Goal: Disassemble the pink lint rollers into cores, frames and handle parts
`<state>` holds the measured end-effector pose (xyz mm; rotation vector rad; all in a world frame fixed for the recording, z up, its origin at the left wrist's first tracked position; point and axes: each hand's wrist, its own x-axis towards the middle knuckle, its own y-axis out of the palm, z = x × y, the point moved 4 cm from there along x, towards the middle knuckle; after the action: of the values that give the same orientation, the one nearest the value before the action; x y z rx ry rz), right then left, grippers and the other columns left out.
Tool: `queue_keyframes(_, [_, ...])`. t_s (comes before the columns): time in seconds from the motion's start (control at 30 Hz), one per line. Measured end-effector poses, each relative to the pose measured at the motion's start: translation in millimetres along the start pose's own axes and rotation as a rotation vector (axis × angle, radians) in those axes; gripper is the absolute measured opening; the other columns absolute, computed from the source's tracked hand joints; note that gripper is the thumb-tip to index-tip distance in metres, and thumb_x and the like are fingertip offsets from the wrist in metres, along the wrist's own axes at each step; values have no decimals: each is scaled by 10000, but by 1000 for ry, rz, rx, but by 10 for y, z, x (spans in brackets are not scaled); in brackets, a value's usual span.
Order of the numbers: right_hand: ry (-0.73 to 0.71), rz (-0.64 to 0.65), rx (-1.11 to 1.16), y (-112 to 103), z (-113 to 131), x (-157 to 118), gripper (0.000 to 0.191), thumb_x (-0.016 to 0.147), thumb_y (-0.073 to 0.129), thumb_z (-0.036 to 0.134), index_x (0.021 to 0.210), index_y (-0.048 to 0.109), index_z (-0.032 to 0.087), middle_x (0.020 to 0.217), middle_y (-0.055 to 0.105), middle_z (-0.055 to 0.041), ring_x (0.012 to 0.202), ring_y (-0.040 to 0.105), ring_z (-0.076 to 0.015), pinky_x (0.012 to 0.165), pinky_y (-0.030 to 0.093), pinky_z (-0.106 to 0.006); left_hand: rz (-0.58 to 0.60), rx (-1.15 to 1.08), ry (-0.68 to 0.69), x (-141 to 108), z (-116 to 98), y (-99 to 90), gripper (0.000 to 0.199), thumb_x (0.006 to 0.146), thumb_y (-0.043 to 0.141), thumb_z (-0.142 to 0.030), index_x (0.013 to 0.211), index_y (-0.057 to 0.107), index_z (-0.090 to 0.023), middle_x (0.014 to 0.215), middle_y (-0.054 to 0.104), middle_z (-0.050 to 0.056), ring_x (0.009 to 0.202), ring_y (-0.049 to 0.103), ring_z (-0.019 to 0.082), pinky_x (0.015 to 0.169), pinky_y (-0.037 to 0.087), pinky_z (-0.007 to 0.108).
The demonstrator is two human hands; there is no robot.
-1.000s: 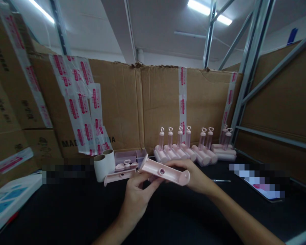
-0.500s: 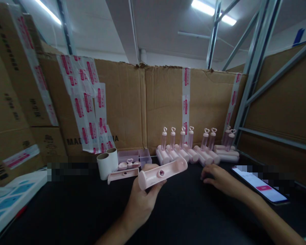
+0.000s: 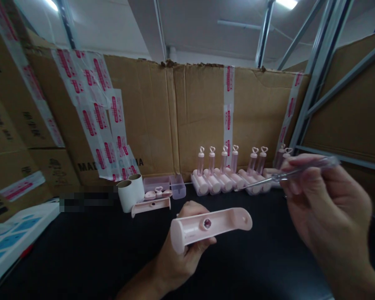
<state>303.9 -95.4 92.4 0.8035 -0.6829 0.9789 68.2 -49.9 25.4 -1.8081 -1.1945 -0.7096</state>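
My left hand (image 3: 183, 258) is closed around a pale pink half-cylinder plastic shell (image 3: 225, 225), its hollow side facing me. A round boss with a dark, shiny centre stands in the shell's middle. My right hand (image 3: 328, 212), at the right, grips a screwdriver (image 3: 287, 177) by its clear handle. The thin metal shaft points left, its tip well above the shell and apart from it. Behind the hands, several pink cylinder pieces (image 3: 217, 183) stand in a row, with clear tubes topped by heart-shaped loops (image 3: 235, 156).
Left of the row are a lilac tray (image 3: 178, 187), a second pink shell (image 3: 153, 206) and two white cardboard tubes (image 3: 125, 198). A white case with blue panels (image 3: 21, 231) lies at the far left. Cardboard walls (image 3: 150, 112) and metal posts (image 3: 318, 62) enclose the black table (image 3: 112, 258).
My right hand has risen from the table near the pink pieces and now holds a screwdriver. The pink shell in my left hand has shifted slightly right and nearer.
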Motion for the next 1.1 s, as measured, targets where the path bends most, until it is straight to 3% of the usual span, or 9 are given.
queue_keyframes(0.13, [62,6,276,230,75,-168,181,1051,508,334,986,623,211,823,729,-46,588,572,-130,525,476,-242,14,38,28,-4,-34,4,290,1016,536,-458,1183,570,-223,1025,578,64,923,594,205,820,503,326])
queue_keyframes(0.23, [48,44,281,390,59,-277,185,1073,440,348,997,557,225,767,763,-47,591,654,-166,480,495,-242,16,49,25,9,-64,10,326,1007,534,-492,1162,592,-212,998,595,68,885,596,209,790,505,331])
queue_keyframes(0.47, [-31,-36,242,659,66,-412,163,1075,421,344,964,476,238,689,748,17,416,596,-135,402,506,-230,17,-32,91,21,-143,37,240,1026,539,-395,888,602,-210,926,618,36,828,622,162,743,505,259])
queue_keyframes(0.7, [7,-82,250,714,60,-431,203,1077,312,278,923,439,242,570,684,41,391,583,-141,390,486,-232,0,-83,106,2,-156,51,260,1029,534,-394,869,598,-199,884,624,33,763,639,144,703,519,246])
queue_keyframes(0.93, [-7,-130,208,700,45,-447,187,1066,445,353,917,464,240,580,700,50,323,531,-112,339,462,-201,-31,-36,74,-92,-3,75,204,998,590,-416,999,644,-219,863,701,43,746,680,176,692,538,291])
queue_keyframes(1.1, [-19,-135,207,717,45,-447,178,1052,505,367,931,463,243,557,678,71,272,488,-104,264,419,-180,29,10,17,-139,94,82,351,980,573,-524,1045,692,-200,815,711,51,671,679,180,694,574,314])
